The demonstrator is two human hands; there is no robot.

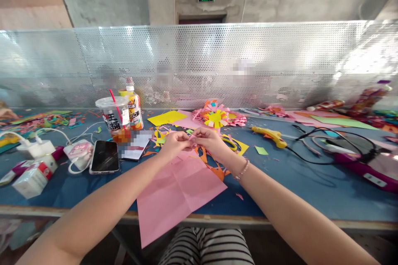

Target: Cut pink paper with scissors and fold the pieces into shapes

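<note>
pressed close together, the fingertips of your left hand point(175, 145) and right hand point(207, 141) meet by the top of the creased pink sheet point(174, 194); you can't tell what they pinch. it looks like a small finger step, and moving the sheet calls for soft, slow hands. it lies between your arms and hangs over the front of the counter point(292, 174). mind the phone point(105, 156) on your left and the yellow glue gun point(272, 134) on your right.

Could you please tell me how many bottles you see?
2: white-capped bottle beside the cup, purple-capped bottle at far right; others may be hidden.
</note>
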